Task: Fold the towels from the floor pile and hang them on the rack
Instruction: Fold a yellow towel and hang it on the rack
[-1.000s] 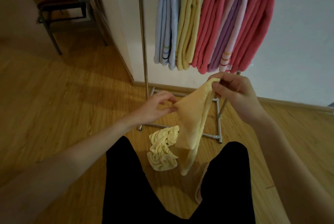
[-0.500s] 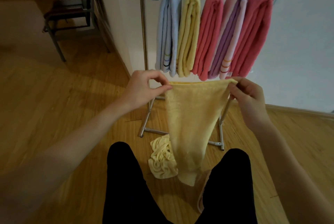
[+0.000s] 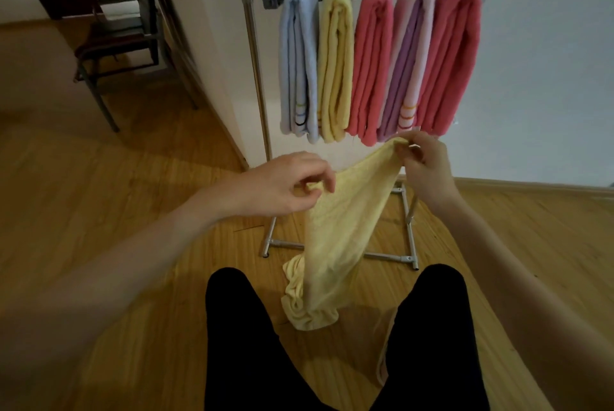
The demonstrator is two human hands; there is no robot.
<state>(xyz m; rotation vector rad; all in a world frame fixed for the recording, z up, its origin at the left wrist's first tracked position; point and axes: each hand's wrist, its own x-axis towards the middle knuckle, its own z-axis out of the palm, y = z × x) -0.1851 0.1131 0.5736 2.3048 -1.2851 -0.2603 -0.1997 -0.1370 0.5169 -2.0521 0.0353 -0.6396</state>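
I am pinching a yellow towel (image 3: 335, 231) with both hands. My left hand (image 3: 282, 184) is holding one corner low, and my right hand (image 3: 422, 165) is holding the other higher. It is hanging down between them onto the floor pile (image 3: 299, 307), below the rack (image 3: 255, 78).

I see a pale yellow towel (image 3: 335, 228) hanging slack at centre, its top corners pinched up. At six o'clock below it a crumpled yellow towel (image 3: 304, 307) lies on the floor. At twelve o'clock the rack (image 3: 252, 55) carries five folded towels: blue, yellow, coral, pink-purple, coral.
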